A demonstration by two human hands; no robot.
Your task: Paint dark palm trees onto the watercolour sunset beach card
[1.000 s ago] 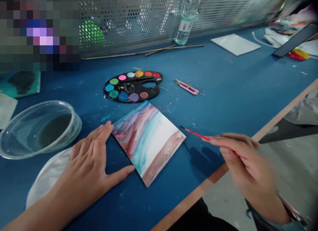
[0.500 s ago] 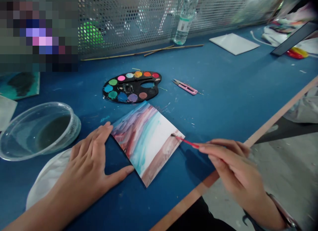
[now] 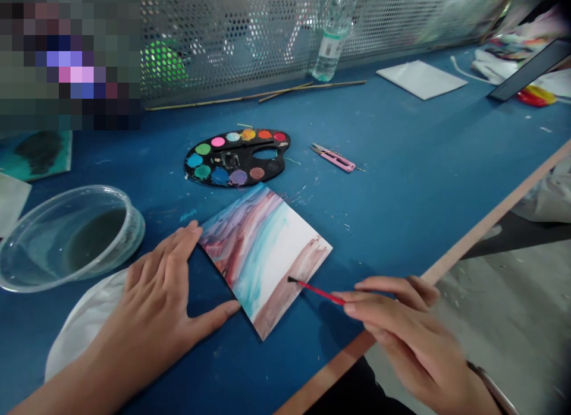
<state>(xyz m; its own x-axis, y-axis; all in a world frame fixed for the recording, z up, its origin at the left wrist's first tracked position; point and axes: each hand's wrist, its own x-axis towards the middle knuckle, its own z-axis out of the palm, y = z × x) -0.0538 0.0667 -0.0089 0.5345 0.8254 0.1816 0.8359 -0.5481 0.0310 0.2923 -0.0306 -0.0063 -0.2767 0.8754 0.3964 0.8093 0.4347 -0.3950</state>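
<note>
Right hand (image 3: 401, 338): a red paintbrush (image 3: 319, 291) is being pinched between the fingers (image 3: 354, 305), with its tip being held at the brown band (image 3: 303, 269).
Left hand (image 3: 156, 290): the fingers (image 3: 173, 248) are being kept spread apart around a corner of the card.
Painted card (image 3: 263, 254): is being steadied on the tabletop (image 3: 401, 165), below the paint palette (image 3: 236, 158).

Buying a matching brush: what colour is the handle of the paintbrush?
The paintbrush handle is red, with dark bristles, best seen in the head view.
</note>
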